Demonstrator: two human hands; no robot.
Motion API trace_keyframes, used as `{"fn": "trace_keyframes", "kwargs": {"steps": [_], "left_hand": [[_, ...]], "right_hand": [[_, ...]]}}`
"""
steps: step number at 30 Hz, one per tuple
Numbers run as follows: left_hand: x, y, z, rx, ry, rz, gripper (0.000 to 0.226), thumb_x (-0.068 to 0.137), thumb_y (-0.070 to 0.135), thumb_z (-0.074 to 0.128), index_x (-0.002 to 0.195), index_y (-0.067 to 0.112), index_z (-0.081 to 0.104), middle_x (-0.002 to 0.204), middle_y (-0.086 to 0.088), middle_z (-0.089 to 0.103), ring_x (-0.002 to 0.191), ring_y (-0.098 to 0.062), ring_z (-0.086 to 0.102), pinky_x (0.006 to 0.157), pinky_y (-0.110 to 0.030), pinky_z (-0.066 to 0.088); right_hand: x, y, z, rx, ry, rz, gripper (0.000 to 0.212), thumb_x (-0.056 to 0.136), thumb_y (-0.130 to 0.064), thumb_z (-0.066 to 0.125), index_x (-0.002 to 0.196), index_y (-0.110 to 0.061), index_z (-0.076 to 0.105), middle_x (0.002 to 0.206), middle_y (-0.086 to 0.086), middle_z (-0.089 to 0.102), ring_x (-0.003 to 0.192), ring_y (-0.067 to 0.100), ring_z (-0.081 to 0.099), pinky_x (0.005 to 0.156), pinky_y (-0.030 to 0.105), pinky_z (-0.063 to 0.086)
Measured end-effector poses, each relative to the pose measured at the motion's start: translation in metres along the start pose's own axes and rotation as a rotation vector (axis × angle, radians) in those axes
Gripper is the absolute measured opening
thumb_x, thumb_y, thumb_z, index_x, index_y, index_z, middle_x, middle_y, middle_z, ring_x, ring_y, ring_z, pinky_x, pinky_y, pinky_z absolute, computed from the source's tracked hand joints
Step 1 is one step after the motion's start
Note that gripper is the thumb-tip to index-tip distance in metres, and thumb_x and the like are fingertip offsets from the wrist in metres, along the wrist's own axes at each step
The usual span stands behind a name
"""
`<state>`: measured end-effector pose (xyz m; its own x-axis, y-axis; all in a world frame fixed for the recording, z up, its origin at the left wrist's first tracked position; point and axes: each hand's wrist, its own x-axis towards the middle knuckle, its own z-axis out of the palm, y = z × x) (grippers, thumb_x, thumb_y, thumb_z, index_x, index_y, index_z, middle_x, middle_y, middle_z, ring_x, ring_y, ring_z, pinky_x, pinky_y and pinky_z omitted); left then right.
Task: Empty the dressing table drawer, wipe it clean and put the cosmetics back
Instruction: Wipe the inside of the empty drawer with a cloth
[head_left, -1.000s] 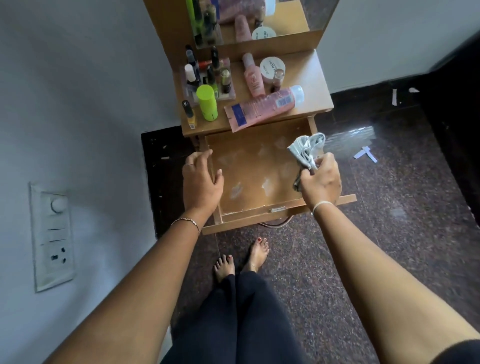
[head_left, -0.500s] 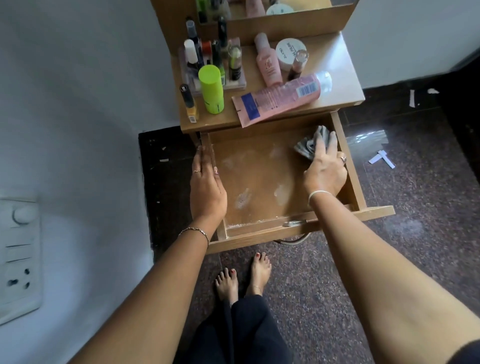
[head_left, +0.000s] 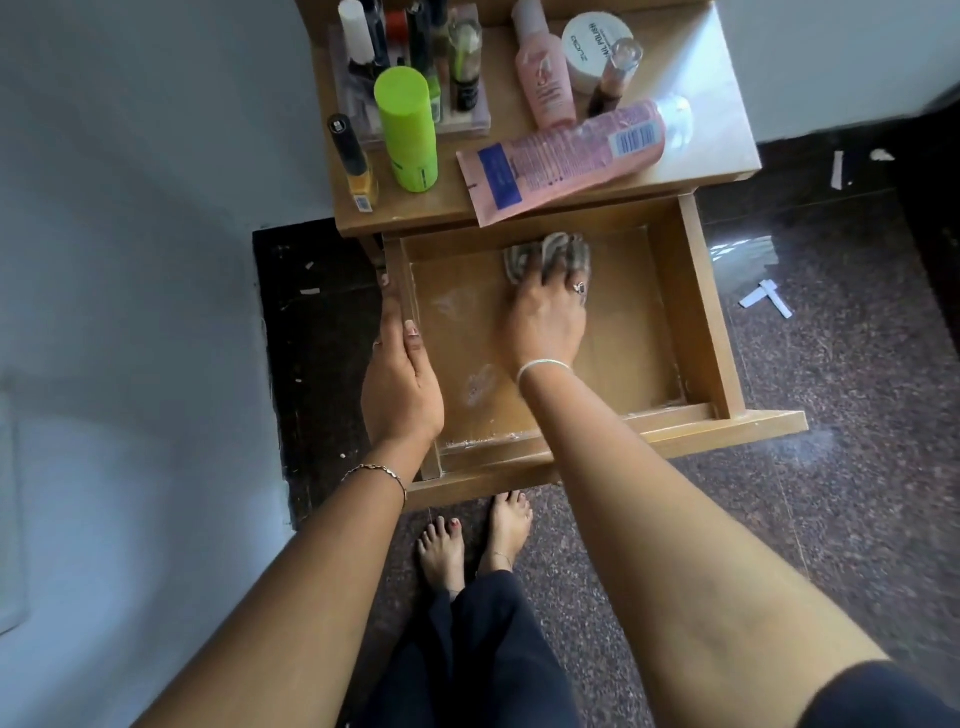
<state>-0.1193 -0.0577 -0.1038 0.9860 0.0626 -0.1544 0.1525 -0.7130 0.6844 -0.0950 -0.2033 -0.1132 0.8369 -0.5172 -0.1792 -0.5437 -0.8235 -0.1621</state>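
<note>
My right hand (head_left: 545, 322) flat, pressing grey striped cloth (head_left: 521, 255) in wooden drawer (head_left: 702, 312); left hand (head_left: 402, 384) clasps its wall. White round jar (head_left: 597, 49): "NAIL POLISH".

A pale grey-white painted wall (head_left: 130, 260) is seen on the left, and a second white wall (head_left: 857, 62) beyond the right rear corner of the light brown wooden dressing table (head_left: 727, 150). The floor is laid with dark speckled polished stone (head_left: 831, 519), in which a bright patch of light (head_left: 743, 254) is reflected. A black band flecked with white (head_left: 322, 389) runs along the foot of the left wall. Small white paper scraps (head_left: 769, 296) are scattered on the floor near the table's right edge.
</note>
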Motion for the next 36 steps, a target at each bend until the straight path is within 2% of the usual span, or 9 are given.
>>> {"fn": "trace_keyframes", "kwargs": {"steps": [8,12,14,17,20,23,29,33,36], "left_hand": [[0.004,-0.002,-0.002,-0.071,0.021,0.015,0.046,0.103,0.038,0.023,0.148,0.042,0.02,0.094,-0.024,0.066,0.075,-0.036,0.064,0.059,-0.032,0.047],[0.005,0.002,-0.003,-0.06,0.025,0.022,0.045,0.104,0.033,0.026,0.149,0.038,0.025,0.081,-0.023,0.065,0.064,-0.034,0.06,0.053,-0.027,0.035],[0.006,0.001,-0.003,-0.044,0.023,0.022,0.046,0.104,0.032,0.026,0.149,0.037,0.025,0.086,-0.021,0.067,0.064,-0.033,0.061,0.053,-0.027,0.035],[0.007,0.0,-0.002,-0.034,0.025,0.007,0.045,0.104,0.033,0.026,0.149,0.038,0.025,0.094,-0.021,0.068,0.07,-0.035,0.063,0.055,-0.028,0.037],[0.007,0.0,0.0,-0.023,0.037,-0.009,0.045,0.103,0.036,0.025,0.148,0.04,0.026,0.088,-0.017,0.067,0.072,-0.034,0.063,0.056,-0.028,0.037],[0.007,0.0,0.0,-0.004,0.041,-0.028,0.045,0.103,0.037,0.024,0.148,0.042,0.025,0.085,-0.017,0.065,0.071,-0.032,0.062,0.055,-0.027,0.036],[0.004,0.002,-0.002,0.008,0.015,-0.031,0.046,0.103,0.038,0.024,0.148,0.044,0.02,0.092,-0.016,0.067,0.071,-0.027,0.062,0.052,-0.025,0.035],[0.004,0.001,-0.001,0.008,0.017,-0.029,0.045,0.103,0.038,0.024,0.148,0.044,0.02,0.096,-0.017,0.068,0.078,-0.032,0.064,0.056,-0.026,0.038],[0.004,0.0,-0.001,-0.007,0.014,-0.033,0.045,0.103,0.041,0.022,0.147,0.047,0.018,0.101,-0.016,0.068,0.081,-0.033,0.065,0.058,-0.028,0.043]], "right_hand": [[-0.009,-0.017,0.004,0.138,-0.005,-0.128,0.053,0.093,-0.007,0.042,0.145,-0.015,0.041,0.151,0.011,0.038,0.141,0.034,0.025,0.11,0.039,0.032],[-0.014,-0.031,0.001,0.1,-0.114,-0.321,0.048,0.095,-0.013,0.047,0.143,-0.018,0.044,0.141,0.009,0.05,0.133,0.031,0.038,0.101,0.038,0.041],[-0.019,-0.036,0.0,0.092,-0.144,-0.438,0.049,0.097,-0.022,0.045,0.146,-0.019,0.039,0.145,0.007,0.047,0.134,0.03,0.036,0.103,0.039,0.038],[-0.019,-0.035,-0.001,0.104,-0.183,-0.467,0.047,0.096,-0.025,0.044,0.144,-0.023,0.042,0.147,0.002,0.045,0.133,0.029,0.035,0.102,0.043,0.033],[-0.02,-0.022,-0.005,0.06,-0.182,-0.555,0.034,0.092,-0.024,0.049,0.124,-0.025,0.062,0.126,0.002,0.062,0.12,0.028,0.045,0.091,0.039,0.034],[-0.028,-0.006,-0.011,0.057,-0.297,-0.641,0.026,0.087,-0.023,0.059,0.11,-0.025,0.07,0.106,0.01,0.067,0.109,0.029,0.053,0.087,0.037,0.04],[-0.043,0.002,-0.021,0.009,-0.528,-0.688,0.024,0.078,-0.012,0.066,0.1,-0.021,0.073,0.098,0.011,0.067,0.09,0.03,0.064,0.074,0.034,0.05],[-0.037,-0.001,-0.021,0.061,-0.466,-0.72,0.028,0.077,-0.009,0.066,0.103,-0.017,0.065,0.095,0.009,0.068,0.091,0.031,0.063,0.07,0.033,0.046],[-0.02,-0.002,-0.019,0.145,-0.306,-0.659,0.039,0.077,-0.007,0.072,0.114,-0.011,0.059,0.111,0.011,0.062,0.095,0.033,0.062,0.077,0.037,0.048]]}}
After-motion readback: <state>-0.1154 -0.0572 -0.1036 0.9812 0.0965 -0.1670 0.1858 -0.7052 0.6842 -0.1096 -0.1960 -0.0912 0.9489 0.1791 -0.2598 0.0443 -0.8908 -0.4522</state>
